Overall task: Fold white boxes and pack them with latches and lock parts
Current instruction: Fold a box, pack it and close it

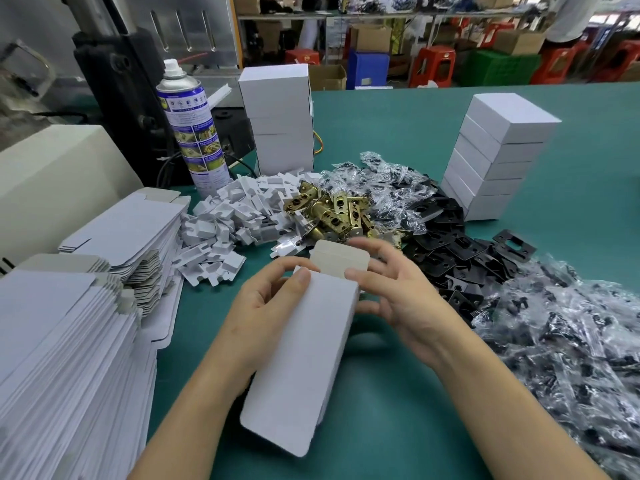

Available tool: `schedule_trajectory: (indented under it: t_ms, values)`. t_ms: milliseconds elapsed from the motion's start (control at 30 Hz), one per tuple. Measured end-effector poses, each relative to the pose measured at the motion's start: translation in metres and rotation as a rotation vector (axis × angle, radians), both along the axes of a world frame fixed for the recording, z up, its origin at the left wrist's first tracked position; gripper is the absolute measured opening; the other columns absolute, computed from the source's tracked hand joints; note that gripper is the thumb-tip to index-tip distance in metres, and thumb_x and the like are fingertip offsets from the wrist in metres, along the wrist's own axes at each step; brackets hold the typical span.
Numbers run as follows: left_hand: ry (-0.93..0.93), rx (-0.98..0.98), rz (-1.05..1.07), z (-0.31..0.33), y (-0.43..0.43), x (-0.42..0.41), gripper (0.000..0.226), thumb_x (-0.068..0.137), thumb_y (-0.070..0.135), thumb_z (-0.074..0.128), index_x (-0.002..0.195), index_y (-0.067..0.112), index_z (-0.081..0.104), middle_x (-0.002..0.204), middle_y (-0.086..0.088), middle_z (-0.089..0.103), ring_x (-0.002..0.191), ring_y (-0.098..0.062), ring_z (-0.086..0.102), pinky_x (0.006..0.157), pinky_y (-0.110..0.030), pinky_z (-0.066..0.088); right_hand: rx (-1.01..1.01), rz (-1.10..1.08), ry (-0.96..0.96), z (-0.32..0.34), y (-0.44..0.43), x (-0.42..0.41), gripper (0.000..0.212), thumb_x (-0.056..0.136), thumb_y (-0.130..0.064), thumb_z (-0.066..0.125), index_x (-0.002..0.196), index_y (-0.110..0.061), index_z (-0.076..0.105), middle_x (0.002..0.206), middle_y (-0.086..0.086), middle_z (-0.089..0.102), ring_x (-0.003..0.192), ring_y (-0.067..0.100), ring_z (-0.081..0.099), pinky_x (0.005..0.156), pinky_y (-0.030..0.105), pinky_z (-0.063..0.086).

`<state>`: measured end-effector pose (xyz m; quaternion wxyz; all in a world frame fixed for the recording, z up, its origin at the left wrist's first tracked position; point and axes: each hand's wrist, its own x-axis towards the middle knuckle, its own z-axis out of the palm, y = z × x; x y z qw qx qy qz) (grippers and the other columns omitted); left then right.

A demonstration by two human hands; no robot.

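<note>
I hold a long white box (304,351) above the green table (398,393), its far flap up and grey inside. My left hand (266,306) grips its left side with the thumb on the top face. My right hand (398,289) grips the right side near the open far end, thumb on the top edge. Just beyond lie brass latches (329,211), a heap of white card inserts (235,216), black plates (460,254) and small clear bags of lock parts (391,188).
Flat unfolded boxes are stacked at the left (62,358) and further back (131,230). Stacks of folded white boxes stand at the back centre (280,119) and back right (495,157). A spray can (194,126) stands by a machine. More bagged parts (571,348) spread on the right.
</note>
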<state>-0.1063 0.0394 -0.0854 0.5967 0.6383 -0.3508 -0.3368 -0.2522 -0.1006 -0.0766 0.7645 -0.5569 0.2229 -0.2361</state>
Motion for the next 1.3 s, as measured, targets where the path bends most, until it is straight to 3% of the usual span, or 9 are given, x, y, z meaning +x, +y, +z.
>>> schedule_trajectory:
  t_ms: [233, 400, 467, 533, 633, 833, 967, 1067, 1300]
  values:
    - [-0.196, 0.068, -0.093, 0.001, 0.005, 0.009, 0.043, 0.087, 0.068, 0.052, 0.112, 0.038, 0.07, 0.089, 0.008, 0.07, 0.079, -0.011, 0.059, 0.075, -0.038, 0.046, -0.074, 0.122, 0.21, 0.0, 0.003, -0.002, 0.023, 0.094, -0.004, 0.063, 0.111, -0.014, 0.076, 0.11, 0.006, 0.078, 0.091, 0.017, 0.07, 0.063, 0.037, 0.06]
    - [-0.264, 0.087, -0.092, 0.002, 0.004, 0.009, 0.027, 0.097, 0.053, 0.049, 0.106, 0.038, 0.069, 0.1, 0.006, 0.072, 0.092, -0.019, 0.064, 0.082, -0.04, 0.047, -0.219, 0.128, 0.29, -0.001, 0.007, 0.0, 0.036, 0.095, -0.009, 0.056, 0.117, -0.03, 0.074, 0.107, 0.0, 0.077, 0.096, 0.023, 0.071, 0.062, 0.035, 0.061]
    - [-0.345, 0.105, -0.052, 0.001, 0.005, 0.009, 0.025, 0.098, 0.051, 0.046, 0.108, 0.043, 0.067, 0.097, 0.008, 0.073, 0.091, -0.018, 0.065, 0.082, -0.036, 0.048, -0.302, 0.126, 0.302, 0.002, 0.01, 0.002, 0.04, 0.092, -0.022, 0.049, 0.116, -0.043, 0.072, 0.107, -0.005, 0.076, 0.1, 0.024, 0.069, 0.066, 0.04, 0.064]
    - [-0.429, 0.125, -0.031, -0.001, 0.006, 0.009, 0.022, 0.098, 0.053, 0.045, 0.111, 0.048, 0.062, 0.084, 0.008, 0.072, 0.069, -0.01, 0.058, 0.065, -0.026, 0.043, -0.34, 0.151, 0.307, 0.005, 0.014, 0.003, 0.039, 0.092, -0.047, 0.041, 0.117, -0.049, 0.07, 0.108, -0.009, 0.075, 0.102, 0.019, 0.068, 0.07, 0.045, 0.065]
    - [-0.461, 0.135, -0.005, -0.004, 0.005, 0.009, 0.009, 0.105, 0.051, 0.047, 0.111, 0.044, 0.051, 0.071, 0.015, 0.07, 0.053, -0.003, 0.047, 0.053, -0.016, 0.036, -0.369, 0.131, 0.38, 0.006, 0.019, 0.005, 0.069, 0.089, -0.078, 0.025, 0.119, -0.034, 0.07, 0.109, -0.002, 0.076, 0.102, 0.021, 0.07, 0.075, 0.049, 0.065]
    - [-0.585, 0.175, 0.044, -0.008, 0.005, 0.004, 0.014, 0.107, 0.054, 0.048, 0.107, 0.04, 0.049, 0.087, 0.023, 0.07, 0.074, 0.003, 0.062, 0.061, -0.016, 0.037, -0.343, 0.136, 0.299, 0.003, 0.025, 0.006, 0.034, 0.093, -0.049, 0.049, 0.119, -0.052, 0.071, 0.117, -0.014, 0.072, 0.105, 0.012, 0.068, 0.067, 0.032, 0.063]
    - [-0.694, 0.191, 0.008, -0.001, 0.007, -0.002, 0.046, 0.085, 0.08, 0.049, 0.118, 0.048, 0.051, 0.113, 0.032, 0.066, 0.104, 0.006, 0.062, 0.084, -0.028, 0.05, -0.279, 0.014, 0.274, 0.001, 0.021, 0.006, 0.03, 0.092, -0.031, 0.06, 0.117, -0.039, 0.075, 0.11, -0.008, 0.075, 0.099, 0.014, 0.072, 0.076, 0.034, 0.063]
    - [-0.885, 0.271, 0.014, 0.005, 0.006, -0.011, 0.083, 0.065, 0.093, 0.055, 0.139, 0.056, 0.041, 0.133, 0.038, 0.051, 0.11, 0.014, 0.048, 0.084, -0.025, 0.043, -0.206, -0.078, 0.272, 0.0, 0.018, 0.006, 0.029, 0.094, -0.014, 0.064, 0.112, -0.033, 0.077, 0.106, 0.003, 0.075, 0.089, 0.014, 0.072, 0.071, 0.029, 0.061]
    - [-0.985, 0.262, 0.06, 0.007, 0.006, -0.017, 0.09, 0.067, 0.075, 0.057, 0.151, 0.047, 0.04, 0.143, 0.027, 0.056, 0.125, 0.002, 0.046, 0.089, -0.022, 0.039, -0.079, -0.107, 0.248, 0.007, 0.01, 0.002, 0.024, 0.096, -0.013, 0.062, 0.101, -0.029, 0.079, 0.091, 0.0, 0.076, 0.08, 0.016, 0.069, 0.074, 0.039, 0.065]
